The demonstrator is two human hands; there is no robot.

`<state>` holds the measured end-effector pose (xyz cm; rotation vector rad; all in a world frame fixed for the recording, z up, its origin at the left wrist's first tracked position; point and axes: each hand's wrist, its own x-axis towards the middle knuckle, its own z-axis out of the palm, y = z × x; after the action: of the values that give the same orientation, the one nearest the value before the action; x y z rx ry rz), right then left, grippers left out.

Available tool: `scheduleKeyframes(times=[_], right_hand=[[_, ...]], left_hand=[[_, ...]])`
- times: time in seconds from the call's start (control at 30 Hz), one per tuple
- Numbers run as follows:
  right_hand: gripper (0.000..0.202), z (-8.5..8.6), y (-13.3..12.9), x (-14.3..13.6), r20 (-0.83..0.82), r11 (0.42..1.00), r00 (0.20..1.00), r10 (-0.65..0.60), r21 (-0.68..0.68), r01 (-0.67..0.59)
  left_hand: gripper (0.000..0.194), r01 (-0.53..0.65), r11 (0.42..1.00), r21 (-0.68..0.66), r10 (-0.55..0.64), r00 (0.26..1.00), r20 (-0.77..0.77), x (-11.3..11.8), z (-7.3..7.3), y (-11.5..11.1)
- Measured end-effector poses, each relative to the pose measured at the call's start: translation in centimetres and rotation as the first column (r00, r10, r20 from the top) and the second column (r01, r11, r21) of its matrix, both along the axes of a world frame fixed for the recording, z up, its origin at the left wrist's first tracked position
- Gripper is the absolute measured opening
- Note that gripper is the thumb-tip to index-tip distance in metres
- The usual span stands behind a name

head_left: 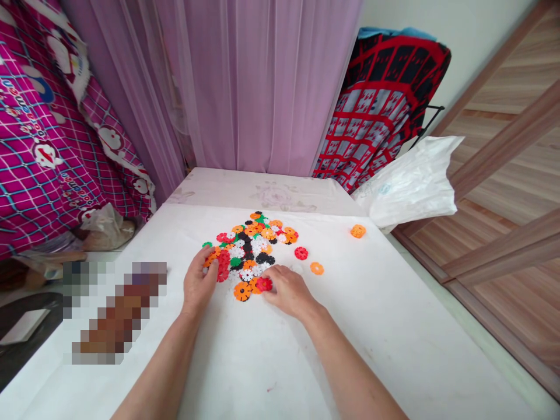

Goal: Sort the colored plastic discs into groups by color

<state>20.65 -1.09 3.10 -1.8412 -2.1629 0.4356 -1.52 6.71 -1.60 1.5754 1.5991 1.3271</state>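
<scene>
A loose pile of plastic snowflake building discs in orange, red, white, black and green lies on the white-covered table. At the left edge of this pile rests my left hand, thumb and fingers apart, beside orange discs and several red discs. My right hand is at the pile's near edge, its fingertips closed on a red disc piece. Orange discs lie just left of those fingertips. Whether the red piece is one disc or more cannot be made out.
Right of the pile lie a single red disc, an orange disc and an orange ball-like cluster. A white plastic bag hangs by the table's right edge. A pixelated patch covers something at left. Purple curtains hang behind.
</scene>
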Motion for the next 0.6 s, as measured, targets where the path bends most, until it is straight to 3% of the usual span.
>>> scheduleKeyframes(times=[0.13,0.27,0.4,0.6], right_hand=[[0.023,1.0,0.9,3.2,-0.05,0.982,0.985,-0.164,0.086,0.168],[0.022,1.1,2.5,8.0,-0.011,0.907,0.916,-0.4,0.138,0.398],[0.02,0.4,3.6,10.3,0.07,0.91,0.909,-0.411,0.09,0.404],[0.021,0.2,4.0,9.7,0.114,0.919,0.912,-0.394,0.073,0.387]], left_hand=[[0.033,-0.009,1.0,0.015,0.009,1.0,-0.005,0.0,0.1,0.1],[0.033,-0.009,1.0,0.006,0.009,1.0,-0.002,0.0,0.2,0.1],[0.033,-0.008,1.0,0.012,0.008,1.0,-0.008,0.0,0.1,0.1],[0.034,-0.011,1.0,-0.005,0.011,1.0,-0.013,0.0,0.3,0.0]])
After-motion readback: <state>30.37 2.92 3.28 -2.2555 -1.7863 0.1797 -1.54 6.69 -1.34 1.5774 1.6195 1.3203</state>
